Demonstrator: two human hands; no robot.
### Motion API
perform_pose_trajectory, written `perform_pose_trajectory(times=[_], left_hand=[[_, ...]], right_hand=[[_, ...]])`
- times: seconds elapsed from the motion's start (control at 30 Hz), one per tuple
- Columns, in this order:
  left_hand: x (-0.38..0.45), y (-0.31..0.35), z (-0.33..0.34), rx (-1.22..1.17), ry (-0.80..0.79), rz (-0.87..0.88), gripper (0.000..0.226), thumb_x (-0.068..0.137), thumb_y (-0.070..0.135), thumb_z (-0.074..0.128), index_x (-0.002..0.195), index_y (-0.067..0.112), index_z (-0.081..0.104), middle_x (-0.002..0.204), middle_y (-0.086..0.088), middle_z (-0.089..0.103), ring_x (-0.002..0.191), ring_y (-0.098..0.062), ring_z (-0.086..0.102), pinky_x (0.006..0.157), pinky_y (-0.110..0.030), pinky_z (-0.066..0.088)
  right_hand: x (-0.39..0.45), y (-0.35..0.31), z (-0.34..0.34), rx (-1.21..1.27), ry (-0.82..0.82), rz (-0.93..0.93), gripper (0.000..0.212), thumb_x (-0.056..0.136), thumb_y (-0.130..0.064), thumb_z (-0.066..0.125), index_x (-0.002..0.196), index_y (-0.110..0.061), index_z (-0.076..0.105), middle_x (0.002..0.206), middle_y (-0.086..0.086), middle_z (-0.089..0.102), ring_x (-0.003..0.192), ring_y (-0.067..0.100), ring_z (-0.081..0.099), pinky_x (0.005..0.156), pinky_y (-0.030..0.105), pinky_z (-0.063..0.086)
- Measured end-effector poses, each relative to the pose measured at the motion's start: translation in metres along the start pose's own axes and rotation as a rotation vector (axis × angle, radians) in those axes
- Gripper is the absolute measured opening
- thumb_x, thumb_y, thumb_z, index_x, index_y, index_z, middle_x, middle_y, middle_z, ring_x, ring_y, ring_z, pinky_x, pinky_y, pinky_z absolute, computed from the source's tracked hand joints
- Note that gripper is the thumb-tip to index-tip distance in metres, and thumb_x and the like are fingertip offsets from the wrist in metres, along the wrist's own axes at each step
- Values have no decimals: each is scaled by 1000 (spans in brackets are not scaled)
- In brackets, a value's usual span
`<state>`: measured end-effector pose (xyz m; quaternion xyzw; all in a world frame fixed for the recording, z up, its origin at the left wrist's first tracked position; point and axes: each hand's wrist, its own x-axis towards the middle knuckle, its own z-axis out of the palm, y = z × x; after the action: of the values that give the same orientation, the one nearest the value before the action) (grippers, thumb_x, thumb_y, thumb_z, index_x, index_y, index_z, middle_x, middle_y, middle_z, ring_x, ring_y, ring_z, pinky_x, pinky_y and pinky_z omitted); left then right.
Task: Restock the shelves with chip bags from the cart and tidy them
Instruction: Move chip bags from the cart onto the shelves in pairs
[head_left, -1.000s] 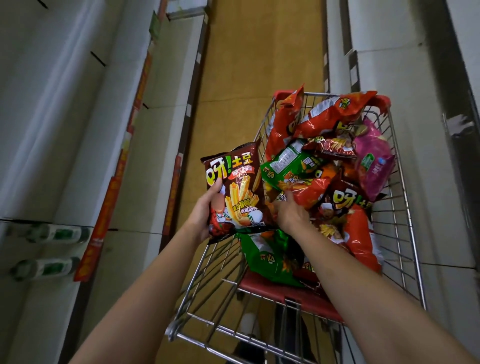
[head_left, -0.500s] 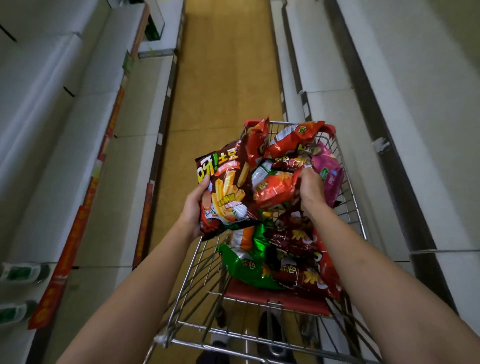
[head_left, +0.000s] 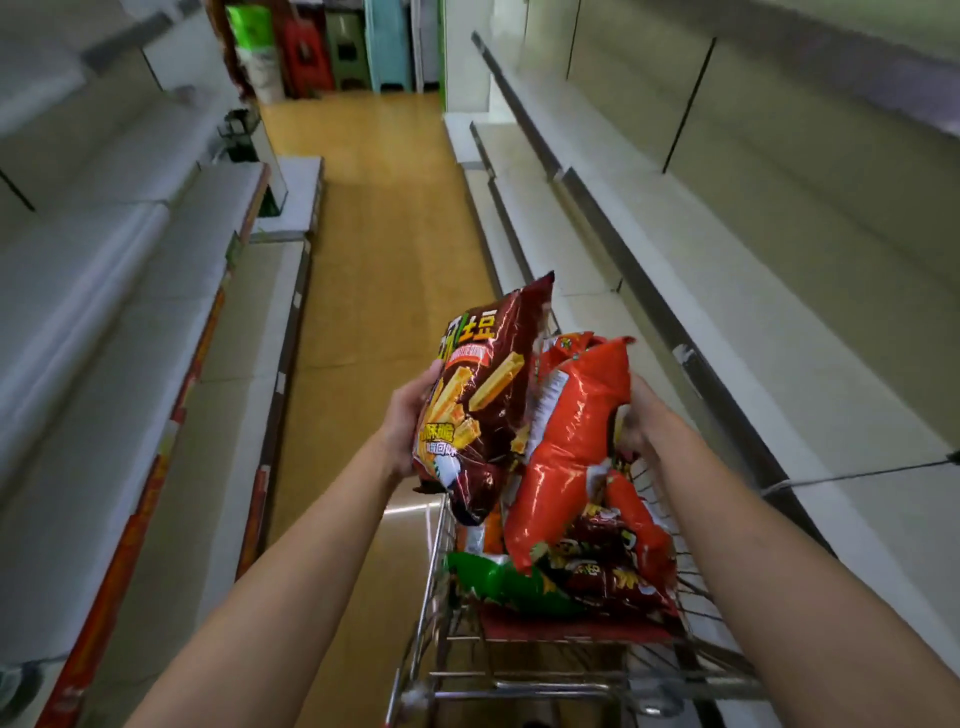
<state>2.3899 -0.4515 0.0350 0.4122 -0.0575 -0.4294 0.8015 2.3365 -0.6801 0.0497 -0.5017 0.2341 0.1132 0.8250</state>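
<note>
A wire shopping cart (head_left: 434, 613) stands on the yellow aisle floor (head_left: 374, 270), loaded with green (head_left: 498, 577), dark red (head_left: 613, 582) and orange chip bags (head_left: 644, 525). White shelves (head_left: 701, 291) run along its right side, more shelves (head_left: 104, 312) along its left.

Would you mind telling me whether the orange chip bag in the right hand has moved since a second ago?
Yes. The orange chip bag has come up out of the pile: it lay among the bags in the cart, and now the right hand holds it raised above them.
</note>
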Motion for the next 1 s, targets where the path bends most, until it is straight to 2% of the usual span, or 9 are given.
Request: perform_pose_trajectory(times=[0.07, 0.2, 0.43, 0.5, 0.57, 0.73, 0.87, 0.93, 1.0], left_hand=[[-15, 8, -5, -16, -41, 20, 68, 37, 47, 94, 92, 10, 78, 93, -12, 73, 83, -28, 71, 74, -37, 59], [-43, 19, -11, 28, -127, 48, 69, 42, 49, 92, 98, 11, 76, 98, -13, 72, 87, -29, 70, 79, -40, 58], [-67, 23, 10, 240, -153, -56, 84, 26, 50, 95, 94, 6, 75, 91, -16, 73, 78, -29, 71, 72, -37, 59], [-67, 21, 20, 341, -162, -88, 95, 26, 53, 94, 103, 5, 67, 92, -15, 72, 80, -28, 71, 75, -36, 58], [-67, 17, 32, 364, -174, -82, 99, 25, 54, 94, 106, 6, 63, 92, -13, 72, 80, -28, 70, 73, -36, 57], [-67, 7, 68, 382, -232, -55, 95, 29, 52, 93, 106, 6, 64, 92, -14, 73, 79, -28, 71, 74, -37, 57], [-76, -6, 94, 359, -248, -52, 49, 74, 47, 69, 103, 8, 64, 89, -11, 74, 77, -25, 70, 85, -39, 52], [-82, -11, 108, 335, -244, -38, 43, 78, 43, 56, 100, 8, 65, 87, -12, 74, 76, -26, 71, 86, -40, 50], [-85, -19, 121, 317, -260, -29, 43, 78, 43, 53, 101, 8, 65, 87, -12, 74, 75, -25, 71, 81, -39, 52]], right_hand=[[-14, -3, 17, 41, 29, -12, 53, 100, -20, 37, 61, -9, 71, 62, 7, 69, 54, 15, 66, 53, 24, 57], [-38, -8, 26, 91, 393, -140, 36, 102, -4, 29, 77, -9, 54, 64, 5, 57, 43, 9, 53, 37, 18, 47], [-108, -19, 67, 158, 461, -205, 17, 103, 2, 26, 113, 10, 38, 105, 28, 54, 103, 40, 63, 54, 34, 59], [-123, -22, 76, 125, 429, -269, 18, 102, 4, 28, 112, 8, 42, 106, 25, 56, 97, 37, 65, 58, 33, 60], [-140, -23, 82, -65, 452, -332, 13, 100, 2, 38, 95, -2, 50, 89, 12, 62, 75, 21, 65, 52, 24, 57], [-180, -26, 74, -370, 532, -474, 10, 93, -10, 53, 102, -14, 56, 76, -4, 61, 43, 0, 52, 43, 15, 28], [-219, -15, 69, -474, 619, -456, 3, 93, -21, 56, 92, -18, 58, 77, 0, 56, 43, 6, 33, 36, 15, 21], [-239, -10, 66, -497, 601, -432, 5, 95, -29, 56, 94, -24, 57, 80, -5, 59, 48, 5, 40, 43, 16, 30], [-258, -5, 60, -522, 563, -389, 23, 93, -36, 58, 115, -28, 53, 93, -9, 62, 71, 5, 54, 59, 21, 41]])
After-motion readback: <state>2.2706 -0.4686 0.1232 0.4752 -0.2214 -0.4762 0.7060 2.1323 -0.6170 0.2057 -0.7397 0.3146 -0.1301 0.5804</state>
